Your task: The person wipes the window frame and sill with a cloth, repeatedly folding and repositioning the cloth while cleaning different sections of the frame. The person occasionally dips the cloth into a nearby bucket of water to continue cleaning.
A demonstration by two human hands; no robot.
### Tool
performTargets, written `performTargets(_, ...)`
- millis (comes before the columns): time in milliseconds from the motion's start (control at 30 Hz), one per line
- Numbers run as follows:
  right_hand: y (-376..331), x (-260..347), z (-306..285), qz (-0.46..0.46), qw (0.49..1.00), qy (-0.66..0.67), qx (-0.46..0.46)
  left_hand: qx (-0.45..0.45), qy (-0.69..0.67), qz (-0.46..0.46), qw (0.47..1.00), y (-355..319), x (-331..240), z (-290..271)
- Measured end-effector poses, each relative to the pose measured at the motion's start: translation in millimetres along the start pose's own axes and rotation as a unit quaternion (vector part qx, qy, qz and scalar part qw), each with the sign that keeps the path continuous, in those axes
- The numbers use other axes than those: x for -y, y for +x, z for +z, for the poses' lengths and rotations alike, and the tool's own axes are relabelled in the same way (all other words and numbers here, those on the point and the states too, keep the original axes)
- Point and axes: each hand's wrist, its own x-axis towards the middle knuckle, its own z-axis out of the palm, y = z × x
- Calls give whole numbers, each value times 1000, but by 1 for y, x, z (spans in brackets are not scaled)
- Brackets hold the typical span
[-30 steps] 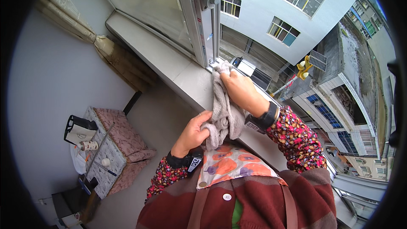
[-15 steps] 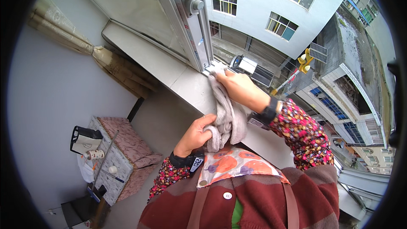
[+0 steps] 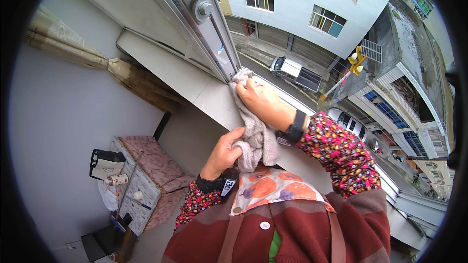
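A greyish, damp-looking cloth (image 3: 257,134) is bunched between my two hands above the windowsill. My right hand (image 3: 263,101) presses one end of it into the corner where the window frame (image 3: 214,39) meets the sill track. Its fingers are closed over the fabric. Nearer my body, my left hand (image 3: 223,154) grips the gathered lower part, thumb on top. The pale tiled windowsill (image 3: 214,98) runs beneath the cloth and off to the far left. Part of the track under the cloth is hidden.
The open window drops to a street with a parked truck (image 3: 296,72) and a pale building (image 3: 287,0). A tied curtain (image 3: 122,70) hangs at the left. Below it stands a cloth-covered table (image 3: 153,163) with a bag (image 3: 105,163) and a patterned cylinder (image 3: 117,179).
My right hand has shifted slightly left and down with the cloth's end, now pressed flatter against the frame corner. My left hand keeps its hold. The whole view has turned a little.
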Motion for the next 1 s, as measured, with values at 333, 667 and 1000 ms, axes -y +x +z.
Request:
performTargets(333, 0, 10, 5, 54, 998, 0, -36, -19, -7, 33, 999, -10, 12, 0)
performTargets(667, -55, -45, -47, 51, 956, 259, 129, 133, 32, 68, 988, -23, 0, -3)
performTargets(1000, -90, -65, -91, 270, 866, 415, 68, 211, 28, 67, 975, -9, -4, -5)
